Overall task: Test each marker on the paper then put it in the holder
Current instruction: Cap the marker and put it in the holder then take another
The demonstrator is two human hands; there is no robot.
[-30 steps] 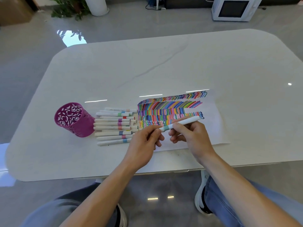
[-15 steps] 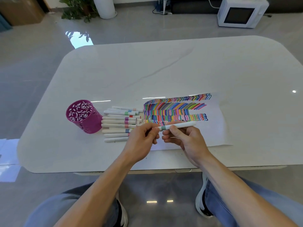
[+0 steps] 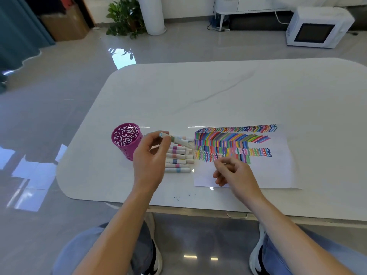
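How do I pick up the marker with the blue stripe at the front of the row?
Pinch the blue-striped marker at its stripe, from above and the near side: it lies flat, the pink-striped marker hugs its far side, only table lies in front.

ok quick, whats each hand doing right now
Left hand: pinching a marker, next to the holder.
Right hand: fingers curled above the paper; cannot tell if it holds anything.

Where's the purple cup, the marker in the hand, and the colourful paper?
purple cup [image 3: 128,153], head view, on its outer wall.
marker [image 3: 176,139], head view, middle of its barrel.
paper [image 3: 278,172], head view, on a bare white part.
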